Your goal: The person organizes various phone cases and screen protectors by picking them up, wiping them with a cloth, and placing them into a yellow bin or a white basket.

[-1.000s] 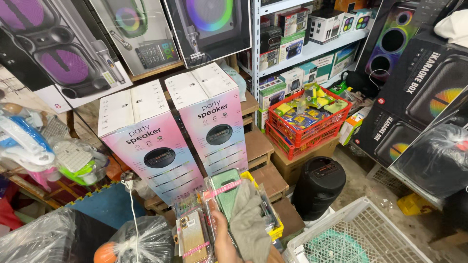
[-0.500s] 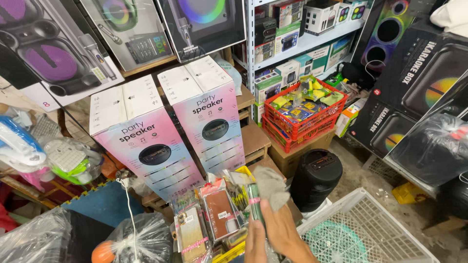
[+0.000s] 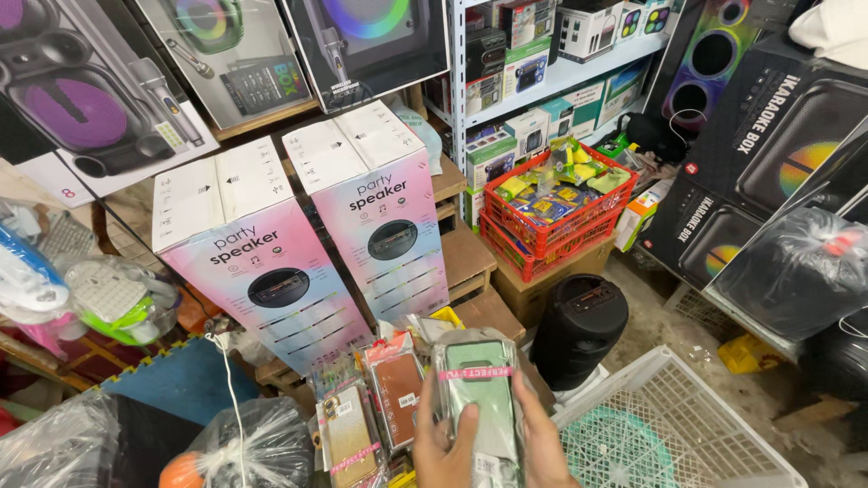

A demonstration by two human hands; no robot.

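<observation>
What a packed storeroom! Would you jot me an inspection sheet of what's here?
Surface: grey concrete floor.
Job's things: green phone case in clear plastic wrap, between both hands.
Clutter: more wrapped phone cases; white plastic basket; red crate of packets.
Grips: left hand and right hand grip the case.
Cables: white cord.
Surroundings: two pink-white speaker boxes; black round speaker; shelves of boxes.

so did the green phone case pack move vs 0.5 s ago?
Yes. The green phone case pack now stands upright, face-on, held by both hands, below the pink speaker box; earlier it lay tilted, further right toward the black speaker.
</observation>
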